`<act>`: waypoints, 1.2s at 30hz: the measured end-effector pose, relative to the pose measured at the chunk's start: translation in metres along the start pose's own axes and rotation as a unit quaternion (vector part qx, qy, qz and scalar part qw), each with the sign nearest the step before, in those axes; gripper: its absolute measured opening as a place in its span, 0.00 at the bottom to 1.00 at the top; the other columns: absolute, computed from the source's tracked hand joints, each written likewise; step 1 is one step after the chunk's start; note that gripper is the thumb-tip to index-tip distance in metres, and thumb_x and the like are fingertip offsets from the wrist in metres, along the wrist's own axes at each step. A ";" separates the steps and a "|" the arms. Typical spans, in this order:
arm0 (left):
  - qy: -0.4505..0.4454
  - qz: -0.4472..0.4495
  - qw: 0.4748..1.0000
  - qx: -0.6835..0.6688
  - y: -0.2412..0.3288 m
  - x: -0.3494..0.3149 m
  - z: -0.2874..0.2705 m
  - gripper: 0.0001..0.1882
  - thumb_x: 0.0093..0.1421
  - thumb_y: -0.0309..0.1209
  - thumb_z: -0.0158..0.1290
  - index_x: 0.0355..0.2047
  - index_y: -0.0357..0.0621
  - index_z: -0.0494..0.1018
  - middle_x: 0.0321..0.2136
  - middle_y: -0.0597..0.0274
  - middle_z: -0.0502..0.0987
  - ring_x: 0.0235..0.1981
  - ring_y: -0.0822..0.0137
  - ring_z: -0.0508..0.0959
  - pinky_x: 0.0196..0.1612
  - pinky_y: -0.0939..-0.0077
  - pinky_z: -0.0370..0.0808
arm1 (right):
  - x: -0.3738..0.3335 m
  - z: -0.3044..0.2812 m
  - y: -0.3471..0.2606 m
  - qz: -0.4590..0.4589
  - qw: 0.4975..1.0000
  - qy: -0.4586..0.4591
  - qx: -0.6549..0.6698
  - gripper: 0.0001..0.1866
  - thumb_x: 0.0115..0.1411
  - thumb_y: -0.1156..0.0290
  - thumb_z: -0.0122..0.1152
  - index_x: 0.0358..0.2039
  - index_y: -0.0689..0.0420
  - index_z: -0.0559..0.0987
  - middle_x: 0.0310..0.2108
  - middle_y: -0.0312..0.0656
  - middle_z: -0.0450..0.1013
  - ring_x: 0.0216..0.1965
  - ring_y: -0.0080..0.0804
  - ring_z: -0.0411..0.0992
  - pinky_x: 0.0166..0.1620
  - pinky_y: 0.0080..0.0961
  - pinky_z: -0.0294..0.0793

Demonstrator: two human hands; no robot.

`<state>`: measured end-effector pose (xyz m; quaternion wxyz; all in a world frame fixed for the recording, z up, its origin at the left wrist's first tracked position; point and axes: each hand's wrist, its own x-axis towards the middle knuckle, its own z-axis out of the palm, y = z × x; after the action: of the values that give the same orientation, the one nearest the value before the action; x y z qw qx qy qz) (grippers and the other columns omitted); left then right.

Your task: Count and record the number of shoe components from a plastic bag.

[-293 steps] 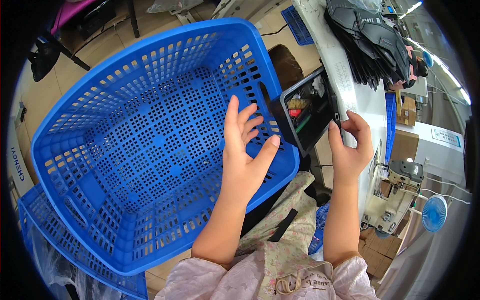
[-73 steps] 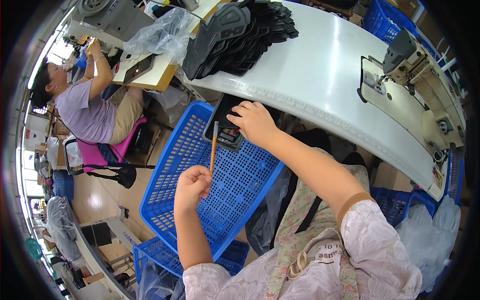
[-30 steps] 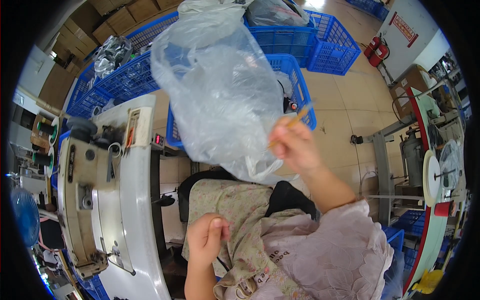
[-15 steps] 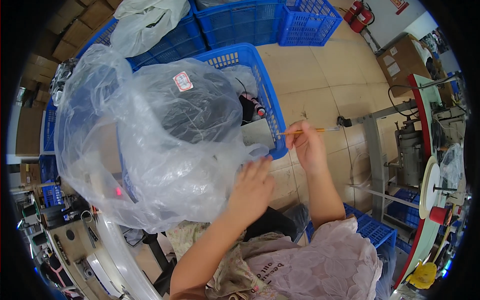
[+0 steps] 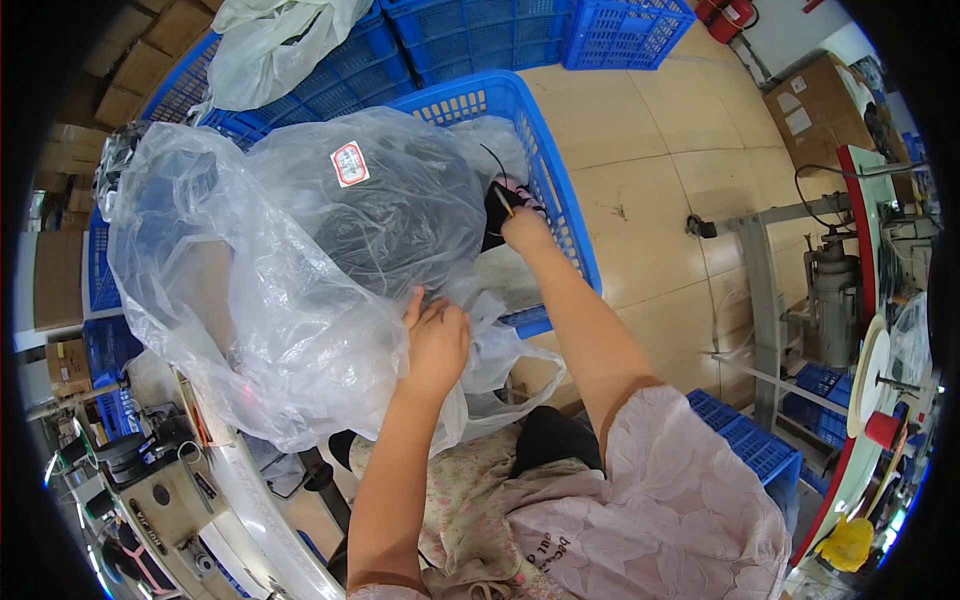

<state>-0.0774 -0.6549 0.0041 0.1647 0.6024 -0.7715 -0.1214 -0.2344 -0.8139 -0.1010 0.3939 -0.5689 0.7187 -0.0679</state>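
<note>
A large clear plastic bag (image 5: pixel 330 290), puffed up and holding something dark, fills the middle of the view and lies over the blue basket (image 5: pixel 555 190). My left hand (image 5: pixel 438 345) is closed on the bag's near side, its fingers bent into the film. My right hand (image 5: pixel 526 232) reaches inside the basket's right part, closed around a thin paintbrush (image 5: pixel 504 200), of which only a short orange piece shows. Beside that hand lie a black item (image 5: pixel 494 215) and a pinkish item, partly covered by it. A flat grey-white piece (image 5: pixel 508 275) rests under my right wrist.
More blue crates (image 5: pixel 480 40) stand behind, one with a white bag (image 5: pixel 285 45) on it. A metal-legged machine table (image 5: pixel 860 250) is on the right, a sewing machine (image 5: pixel 170 500) at lower left. Cardboard boxes (image 5: pixel 815 110) stand far right, on a tiled floor (image 5: pixel 640 190).
My right hand has moved left and down into the basket with the paintbrush. My left hand has shifted left and its fingers have curled into the bag, whose loose edge now hangs nearer me.
</note>
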 end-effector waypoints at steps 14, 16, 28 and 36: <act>0.020 0.026 0.997 -0.074 -0.023 -0.013 -0.004 0.07 0.57 0.28 0.50 0.24 0.39 0.69 0.30 0.48 0.78 0.41 0.55 0.77 0.59 0.53 0.57 | -0.005 0.008 -0.007 -0.042 0.952 -0.083 -0.291 0.12 0.52 0.72 0.55 0.36 0.55 0.82 0.42 0.49 0.76 0.44 0.42 0.75 0.45 0.35 0.75; 0.026 0.023 0.996 -0.079 -0.025 -0.014 -0.003 0.07 0.57 0.28 0.50 0.24 0.39 0.69 0.28 0.49 0.78 0.41 0.55 0.77 0.59 0.53 0.57 | -0.009 0.004 -0.015 -0.062 0.945 -0.070 -0.314 0.12 0.53 0.72 0.55 0.36 0.56 0.82 0.41 0.48 0.76 0.43 0.42 0.76 0.44 0.35 0.75; 0.016 0.029 0.990 -0.137 -0.029 -0.018 -0.014 0.05 0.51 0.27 0.52 0.21 0.41 0.73 0.22 0.57 0.76 0.42 0.56 0.77 0.58 0.52 0.59 | -0.123 -0.143 -0.101 -0.183 0.885 0.006 -0.427 0.09 0.52 0.69 0.56 0.31 0.56 0.82 0.36 0.45 0.77 0.42 0.41 0.75 0.40 0.36 0.73; 0.051 -0.071 0.891 -0.446 0.035 -0.040 -0.072 0.06 0.56 0.24 0.49 0.31 0.38 0.76 0.33 0.55 0.77 0.37 0.62 0.78 0.38 0.73 0.73 | -0.182 -0.246 -0.046 -0.198 0.980 -0.003 0.005 0.11 0.51 0.67 0.63 0.24 0.64 0.77 0.18 0.40 0.69 0.22 0.27 0.67 0.27 0.27 0.65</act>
<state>-0.0712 -0.6069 0.0792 0.4462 0.5240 -0.5820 -0.4331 -0.3498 -0.7578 0.1810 0.3773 -0.6983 0.5903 -0.1467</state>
